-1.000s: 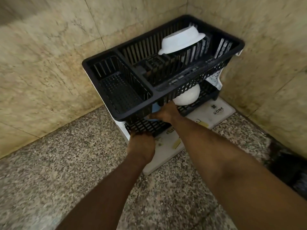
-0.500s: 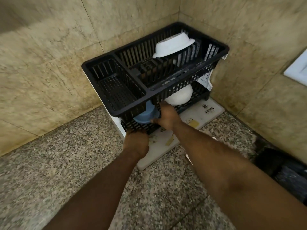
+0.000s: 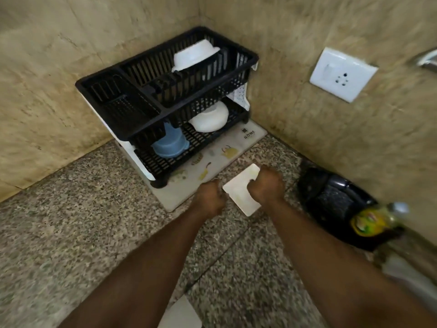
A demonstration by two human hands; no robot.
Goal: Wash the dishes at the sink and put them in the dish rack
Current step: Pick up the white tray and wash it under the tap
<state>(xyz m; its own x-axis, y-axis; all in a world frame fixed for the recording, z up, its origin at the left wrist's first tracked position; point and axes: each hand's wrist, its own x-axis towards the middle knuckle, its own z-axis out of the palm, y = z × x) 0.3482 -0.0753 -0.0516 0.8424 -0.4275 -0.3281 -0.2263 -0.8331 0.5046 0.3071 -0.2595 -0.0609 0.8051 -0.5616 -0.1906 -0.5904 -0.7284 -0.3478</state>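
1. Two-tier black dish rack [image 3: 165, 95] set in the corner on a pale printed mat [image 3: 189, 185], on the speckled stone surface [image 3: 71, 221].
2. In the rack's upper tier, a white bowl [image 3: 194, 55] leaning upside down among the slots.
3. In the rack's lower tier, a blue cup [image 3: 170, 143] upside down towards the left, and a second white bowl [image 3: 209, 118] to its right, also inverted.
4. Just in front of the rack, off the mat's near edge, a white square plate [image 3: 241, 190] tilted between both hands.
5. Right hand [image 3: 267, 185] gripping the plate's right edge, fingers curled round it.
6. Left hand [image 3: 210, 197] close by the plate's left corner, fingers curled; hold on the plate impossible to tell through the blur.
7. Right of the rack, on the wall, a white socket plate [image 3: 343, 74].
8. Further right and nearer than the rack, a black object [image 3: 331, 197] and a blurred yellow-green bottle [image 3: 376, 220].
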